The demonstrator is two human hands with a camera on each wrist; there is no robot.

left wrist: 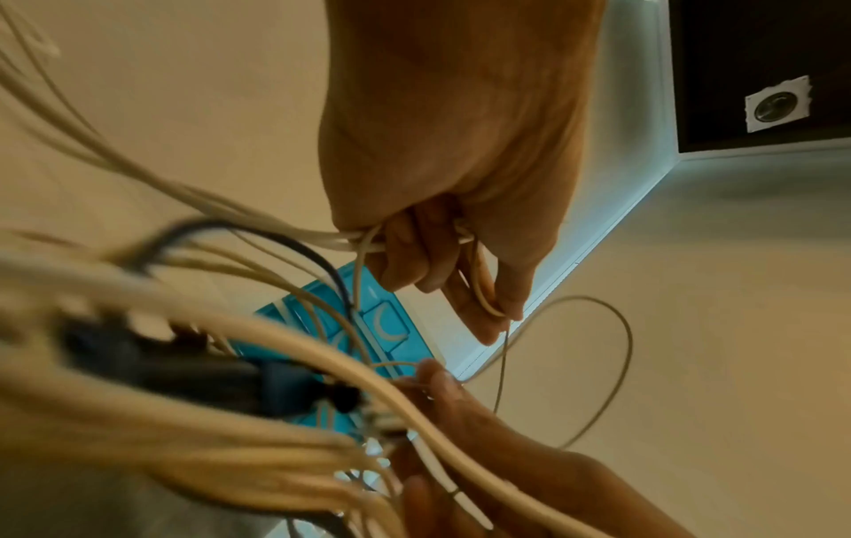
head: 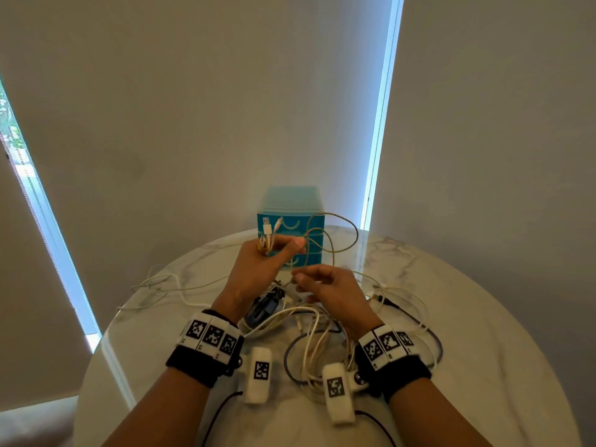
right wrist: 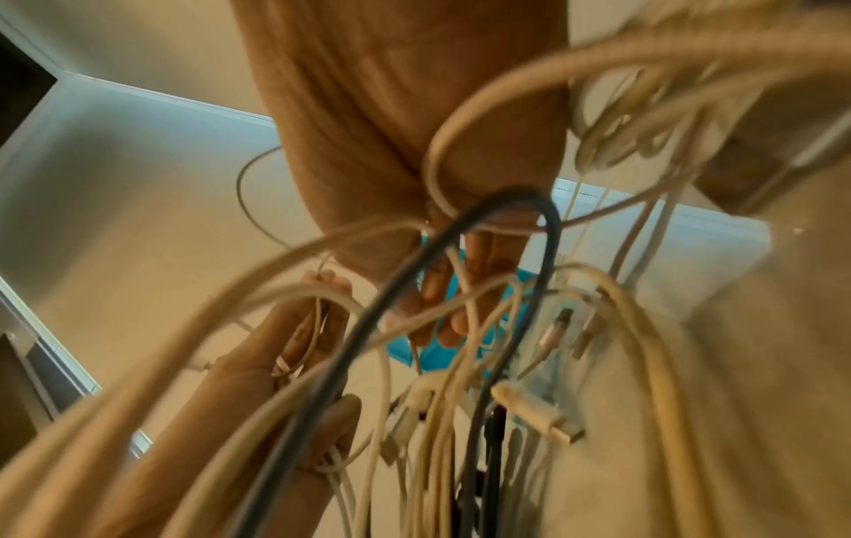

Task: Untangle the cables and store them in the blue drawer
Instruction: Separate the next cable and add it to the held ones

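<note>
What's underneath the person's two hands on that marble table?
A tangle of white and dark cables lies on the table under the left hand and right hand. Wrists hide part.

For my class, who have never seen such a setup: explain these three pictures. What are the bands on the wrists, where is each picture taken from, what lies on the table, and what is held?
No machine here: a person works with bare hands. The wrist bands carry cameras. The big picture comes from a head camera; the other two look along each hand. On the marble table lie tangled cables, mostly white, before blue drawers. The left hand grips cable ends, plugs sticking up. The right hand pinches a thin looped cable.
</note>
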